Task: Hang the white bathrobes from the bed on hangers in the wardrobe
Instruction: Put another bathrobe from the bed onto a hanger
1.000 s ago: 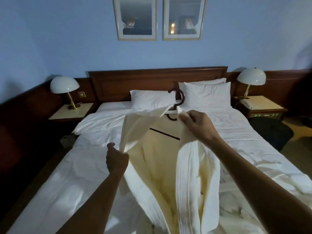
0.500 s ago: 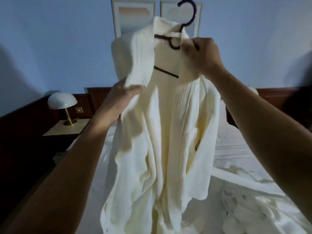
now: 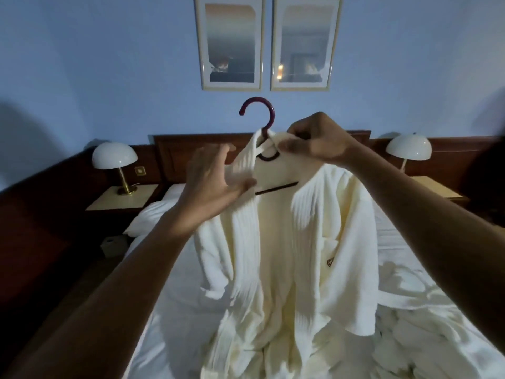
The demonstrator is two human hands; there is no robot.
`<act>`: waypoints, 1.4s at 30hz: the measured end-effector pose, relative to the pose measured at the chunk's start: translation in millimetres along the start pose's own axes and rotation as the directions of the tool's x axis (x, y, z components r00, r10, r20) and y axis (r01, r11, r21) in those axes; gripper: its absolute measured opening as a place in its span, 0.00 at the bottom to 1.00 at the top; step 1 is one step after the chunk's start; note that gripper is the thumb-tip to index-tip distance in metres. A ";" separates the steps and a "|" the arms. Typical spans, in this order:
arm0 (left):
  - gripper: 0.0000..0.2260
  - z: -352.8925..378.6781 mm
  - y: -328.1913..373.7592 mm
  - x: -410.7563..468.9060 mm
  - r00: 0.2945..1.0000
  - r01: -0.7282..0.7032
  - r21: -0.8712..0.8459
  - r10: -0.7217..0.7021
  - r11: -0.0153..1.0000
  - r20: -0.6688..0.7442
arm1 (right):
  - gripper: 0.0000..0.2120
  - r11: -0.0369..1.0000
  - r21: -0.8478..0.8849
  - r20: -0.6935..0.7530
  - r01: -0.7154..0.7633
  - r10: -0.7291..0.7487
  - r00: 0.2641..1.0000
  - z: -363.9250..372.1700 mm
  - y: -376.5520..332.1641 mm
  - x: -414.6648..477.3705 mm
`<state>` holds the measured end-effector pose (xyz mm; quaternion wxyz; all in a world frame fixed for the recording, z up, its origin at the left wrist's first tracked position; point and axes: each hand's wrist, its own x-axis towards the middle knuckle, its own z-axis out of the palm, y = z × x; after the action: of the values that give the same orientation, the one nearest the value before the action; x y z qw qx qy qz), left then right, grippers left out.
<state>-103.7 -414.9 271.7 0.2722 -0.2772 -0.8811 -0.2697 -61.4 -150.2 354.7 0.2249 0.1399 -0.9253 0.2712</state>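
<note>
- Your right hand (image 3: 317,143) is raised just right of centre frame, with the forearm rising from the lower right. Its thumb and curled fingers pinch the collar of the cream-white ribbed cotton bathrobe (image 3: 287,242) at the neck of the dark maroon plastic hanger (image 3: 258,112).
- Your left hand (image 3: 216,181), left of centre, is spread wide with straight fingers and grips nothing. Its thumb lies against the robe's lapel.
- The bathrobe hangs mid-frame, its hem trailing on the white-sheeted bed (image 3: 175,283).
</note>
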 end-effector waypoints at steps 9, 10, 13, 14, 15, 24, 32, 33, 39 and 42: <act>0.17 -30.7 -22.4 -31.6 0.992 0.085 -0.195 -0.101 0.977 -0.073 | 0.23 0.979 -0.184 0.258 -0.086 0.132 0.957 16.7 15.2 -48.0; 0.17 -35.7 -31.2 -39.8 0.990 0.106 -0.188 -0.121 0.976 -0.073 | 0.23 0.987 -0.045 0.298 -0.154 0.161 0.941 27.3 23.2 -62.3; 0.15 -46.6 -52.7 -63.3 0.979 0.176 -0.162 -0.190 0.971 -0.075 | 0.23 0.816 0.454 0.357 -0.358 0.202 0.912 74.6 43.6 -93.5; 0.15 -49.2 -58.3 -69.6 0.969 0.220 -0.158 -0.235 0.963 -0.080 | 0.24 0.758 0.504 0.368 -0.414 0.245 0.897 93.9 48.4 -101.2; 0.15 -52.8 -62.6 -76.0 0.953 0.269 -0.157 -0.286 0.950 -0.098 | 0.26 0.722 0.517 0.400 -0.460 0.272 0.875 113.6 53.8 -107.7; 0.18 -87.7 -87.9 -149.1 0.790 0.510 -0.174 -0.539 0.842 -0.292 | 0.18 0.705 0.387 0.632 -0.594 0.266 0.728 231.2 43.2 -150.2; 0.18 -58.3 -46.2 -181.7 0.745 0.558 -0.260 -0.614 0.788 -0.262 | 0.15 0.619 0.646 0.471 -0.447 0.139 0.871 261.8 -41.9 -165.9; 0.19 -57.0 -41.5 -181.9 0.724 0.576 -0.266 -0.633 0.773 -0.274 | 0.14 0.610 0.676 0.449 -0.413 0.103 0.888 257.0 -44.7 -161.5; 0.14 -79.9 -30.8 -195.6 0.651 0.562 -0.305 -0.639 0.768 -0.409 | 0.17 0.521 0.765 0.506 -0.379 -0.120 0.854 226.6 -52.5 -138.2; 0.18 -93.2 -31.0 -216.9 0.664 0.603 -0.230 -0.640 0.764 -0.387 | 0.19 0.493 0.749 0.546 -0.442 -0.083 0.834 245.8 -37.6 -141.6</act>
<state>58.8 -569.1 191.0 0.3455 0.0981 -0.8243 -0.4377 -9.0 -300.3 116.7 -0.1605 0.1967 -0.7025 0.6649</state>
